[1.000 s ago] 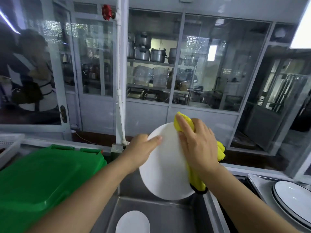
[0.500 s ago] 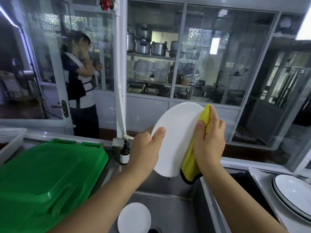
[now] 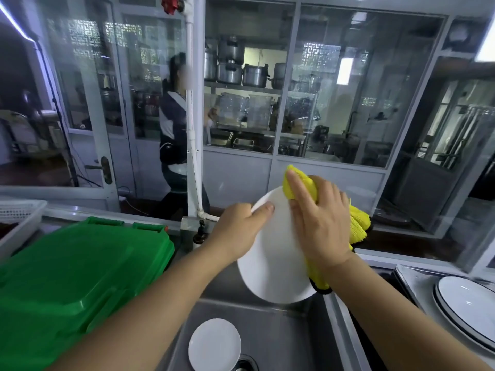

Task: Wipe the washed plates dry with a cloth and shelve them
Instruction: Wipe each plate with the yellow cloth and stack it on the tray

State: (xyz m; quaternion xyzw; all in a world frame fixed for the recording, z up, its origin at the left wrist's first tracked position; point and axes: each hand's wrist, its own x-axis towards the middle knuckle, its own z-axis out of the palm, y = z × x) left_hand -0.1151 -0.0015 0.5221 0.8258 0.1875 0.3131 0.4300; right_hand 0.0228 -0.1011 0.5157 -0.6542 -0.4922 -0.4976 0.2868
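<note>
Head view, centre of frame: my left hand (image 3: pixel 241 231) grips the white plate (image 3: pixel 273 266) by its upper-left rim, thumb curled over the face, other fingers hidden behind. Plate is held tilted in the air above the steel sink (image 3: pixel 281 338). My right hand (image 3: pixel 318 223) presses a yellow cloth (image 3: pixel 356 226) against the plate's upper-right part, fingers fairly straight and spread over the cloth, thumb side on the plate face; cloth bunches out right of the hand and hangs down behind the plate's right edge, dark trim at its lower end. Bottom centre: a small white plate (image 3: pixel 214 344) lies in the sink basin, beside the drain (image 3: pixel 245 365). Lower right: stacked dark-rimmed plates (image 3: pixel 471 298) on a steel tray, well apart from the held plate. Lower left: green plastic lid (image 3: pixel 75 271); white basket (image 3: pixel 18 215) at left edge. Behind the glass, upper centre-left, a person (image 3: pixel 174 135) stands by a white pipe (image 3: pixel 191 116).
</note>
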